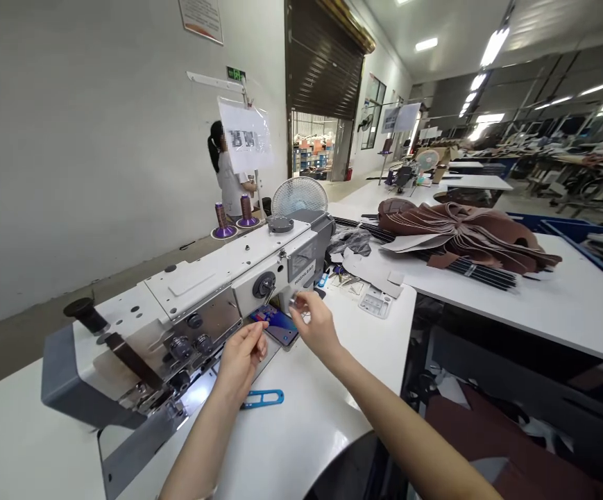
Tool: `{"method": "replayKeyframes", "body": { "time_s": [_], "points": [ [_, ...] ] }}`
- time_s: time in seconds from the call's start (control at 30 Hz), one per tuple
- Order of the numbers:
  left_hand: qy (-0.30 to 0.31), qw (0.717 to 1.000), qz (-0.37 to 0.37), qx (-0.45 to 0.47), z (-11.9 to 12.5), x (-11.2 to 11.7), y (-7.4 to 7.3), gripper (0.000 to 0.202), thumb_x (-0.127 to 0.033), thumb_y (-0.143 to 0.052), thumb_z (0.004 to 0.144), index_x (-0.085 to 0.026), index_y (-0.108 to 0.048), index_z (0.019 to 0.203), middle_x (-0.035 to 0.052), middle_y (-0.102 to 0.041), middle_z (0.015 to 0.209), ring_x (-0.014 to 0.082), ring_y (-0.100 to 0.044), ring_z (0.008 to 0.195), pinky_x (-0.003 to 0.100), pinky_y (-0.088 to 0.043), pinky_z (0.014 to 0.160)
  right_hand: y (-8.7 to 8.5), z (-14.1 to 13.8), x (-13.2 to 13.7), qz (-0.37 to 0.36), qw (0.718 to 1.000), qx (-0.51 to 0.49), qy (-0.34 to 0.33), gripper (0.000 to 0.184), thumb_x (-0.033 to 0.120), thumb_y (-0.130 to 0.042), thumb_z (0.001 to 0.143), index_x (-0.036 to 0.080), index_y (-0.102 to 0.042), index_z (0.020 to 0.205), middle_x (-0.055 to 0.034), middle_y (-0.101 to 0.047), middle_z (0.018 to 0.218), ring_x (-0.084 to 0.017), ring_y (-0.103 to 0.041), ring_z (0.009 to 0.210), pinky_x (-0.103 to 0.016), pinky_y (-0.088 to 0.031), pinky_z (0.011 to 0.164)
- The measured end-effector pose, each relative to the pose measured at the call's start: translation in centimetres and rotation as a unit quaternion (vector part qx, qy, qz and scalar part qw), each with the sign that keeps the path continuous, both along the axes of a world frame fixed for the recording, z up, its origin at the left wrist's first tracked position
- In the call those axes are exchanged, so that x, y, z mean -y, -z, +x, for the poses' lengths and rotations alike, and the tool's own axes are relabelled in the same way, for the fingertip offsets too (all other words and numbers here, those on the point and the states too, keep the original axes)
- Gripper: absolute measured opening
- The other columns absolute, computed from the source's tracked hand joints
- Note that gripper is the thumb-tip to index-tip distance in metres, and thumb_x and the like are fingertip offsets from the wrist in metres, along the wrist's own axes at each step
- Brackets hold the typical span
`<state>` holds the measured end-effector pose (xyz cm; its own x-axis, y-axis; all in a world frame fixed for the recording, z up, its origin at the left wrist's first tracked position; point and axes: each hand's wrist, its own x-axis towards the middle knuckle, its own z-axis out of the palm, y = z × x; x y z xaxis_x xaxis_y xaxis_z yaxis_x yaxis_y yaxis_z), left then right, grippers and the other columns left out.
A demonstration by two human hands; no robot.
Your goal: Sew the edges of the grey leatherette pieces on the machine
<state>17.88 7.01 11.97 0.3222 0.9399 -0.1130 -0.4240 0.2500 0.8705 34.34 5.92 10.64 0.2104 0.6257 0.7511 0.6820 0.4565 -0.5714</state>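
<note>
My left hand (pixel 241 361) hovers over a smartphone (pixel 275 325) lying by the head of a white HIGHLEAD industrial sewing machine (pixel 218 292), its fingertips pinched together. My right hand (pixel 316 326) reaches past the phone toward the machine's needle area, with its fingers also pinched. Whatever either hand pinches is too small to make out. The phone's screen shows bright blue and purple colours. A blue plastic tool (pixel 262 398) lies on the white table (pixel 306 444) below my hands.
Purple thread cones (pixel 233 219) and a fan (pixel 300 198) stand behind the machine. Brown leather pieces (pixel 462 236) are heaped on the adjoining white table, beside small parts and paper patterns (pixel 368 274). A person (pixel 228 173) stands beyond, partly behind a hanging paper sheet (pixel 245 135).
</note>
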Motion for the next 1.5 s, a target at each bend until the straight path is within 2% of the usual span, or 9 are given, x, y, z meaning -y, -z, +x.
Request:
{"method": "replayKeyframes", "body": {
  "time_s": [0.2, 0.43, 0.6, 0.77, 0.97, 1.1, 1.3, 1.43, 1.5],
  "points": [
    [0.009, 0.998, 0.031, -0.056, -0.9, 1.0, -0.6, 0.042, -0.044, -0.078, 0.061, -0.011, -0.068, 0.085, -0.0043, -0.048, 0.049, 0.0072, -0.041, 0.050, 0.022, -0.033, 0.052, -1.2, -1.8, -3.8, 0.022, 0.999, 0.008, -0.043, 0.015, 0.028, -0.054, 0.088, 0.019, -0.055, 0.100, -0.0049, -0.060, 0.083, -0.016, -0.058, 0.072, -0.029, -0.050, 0.068],
    [-0.029, 0.996, 0.045, -0.067, -0.8, 0.8, 0.1, 0.042, -0.047, -0.075, 0.063, -0.012, -0.067, 0.084, -0.0046, -0.046, 0.049, 0.0076, -0.039, 0.050, 0.022, -0.030, 0.051, -1.3, -3.6, -3.9, -0.008, 0.989, 0.088, 0.120, 0.022, 0.036, -0.050, 0.092, 0.015, -0.058, 0.092, -0.0072, -0.063, 0.077, -0.019, -0.060, 0.070, -0.028, -0.045, 0.063],
    [-0.050, 0.996, 0.037, -0.061, -0.7, 0.7, 0.5, 0.044, -0.048, -0.076, 0.061, -0.013, -0.066, 0.085, -0.0057, -0.045, 0.048, 0.0074, -0.038, 0.049, 0.022, -0.030, 0.050, -1.9, -4.0, -4.5, -0.038, 0.983, 0.121, 0.135, 0.020, 0.033, -0.051, 0.092, 0.015, -0.059, 0.089, -0.0095, -0.064, 0.079, -0.021, -0.061, 0.074, -0.029, -0.045, 0.064],
    [-0.094, 0.993, 0.032, -0.063, -0.9, 0.5, 0.9, 0.049, -0.051, -0.077, 0.056, -0.013, -0.065, 0.083, -0.0063, -0.044, 0.047, 0.0071, -0.037, 0.047, 0.021, -0.029, 0.048, -2.3, -4.4, -2.6, -0.090, 0.989, -0.108, 0.038, 0.023, 0.040, -0.050, 0.089, 0.018, -0.059, 0.087, -0.0067, -0.066, 0.078, -0.018, -0.062, 0.064, -0.028, -0.047, 0.061],
    [-0.129, 0.986, 0.038, -0.098, -1.1, 0.7, 1.8, 0.050, -0.058, -0.075, 0.052, -0.014, -0.061, 0.072, -0.0056, -0.044, 0.047, 0.0068, -0.036, 0.047, 0.020, -0.027, 0.046, -2.8, -6.6, -2.3, -0.264, 0.798, -0.460, -0.287, 0.030, 0.044, -0.061, 0.076, 0.015, -0.061, 0.084, -0.0064, -0.068, 0.078, -0.012, -0.059, 0.048, -0.023, -0.047, 0.045],
    [-0.108, 0.985, 0.039, -0.125, -1.1, 1.4, 2.6, 0.048, -0.057, -0.074, 0.055, -0.014, -0.062, 0.073, -0.0055, -0.045, 0.048, 0.0071, -0.037, 0.047, 0.021, -0.029, 0.047, -2.7, -5.8, -3.1, -0.348, 0.709, -0.533, -0.305, 0.021, 0.031, -0.064, 0.072, 0.010, -0.061, 0.072, -0.0049, -0.064, 0.060, -0.010, -0.056, 0.045, -0.019, -0.044, 0.042],
    [-0.055, 0.982, 0.014, -0.179, -2.2, 2.9, 5.1, 0.056, -0.061, -0.073, 0.053, -0.013, -0.067, 0.079, -0.0039, -0.048, 0.046, 0.0077, -0.038, 0.043, 0.021, -0.028, 0.044, -2.4, -2.3, -3.8, -0.319, 0.735, -0.555, -0.224, 0.019, 0.018, -0.063, 0.064, 0.017, -0.046, 0.054, 0.0067, -0.044, 0.040, -0.002, -0.028, 0.031, -0.014, -0.016, 0.032],
    [-0.037, 0.982, 0.003, -0.186, -2.6, 3.1, 5.7, 0.051, -0.059, -0.072, 0.054, -0.014, -0.066, 0.078, -0.0028, -0.050, 0.048, 0.0078, -0.041, 0.041, 0.020, -0.028, 0.042, -4.7, -0.7, -5.2, -0.284, 0.752, -0.547, -0.233, 0.019, 0.019, -0.059, 0.066, 0.018, -0.044, 0.055, 0.0091, -0.039, 0.041, -0.002, -0.022, 0.034, -0.016, -0.016, 0.035],
    [-0.005, 0.983, -0.002, -0.184, -2.5, 3.0, 5.3, 0.051, -0.060, -0.072, 0.054, -0.015, -0.065, 0.076, -0.0027, -0.051, 0.049, 0.0080, -0.042, 0.040, 0.020, -0.027, 0.041, -5.5, -0.7, -5.1, -0.261, 0.806, -0.475, -0.236, 0.014, 0.020, -0.059, 0.069, 0.018, -0.049, 0.060, 0.0082, -0.042, 0.043, -0.004, -0.027, 0.036, -0.017, -0.021, 0.037]
  ]
}}
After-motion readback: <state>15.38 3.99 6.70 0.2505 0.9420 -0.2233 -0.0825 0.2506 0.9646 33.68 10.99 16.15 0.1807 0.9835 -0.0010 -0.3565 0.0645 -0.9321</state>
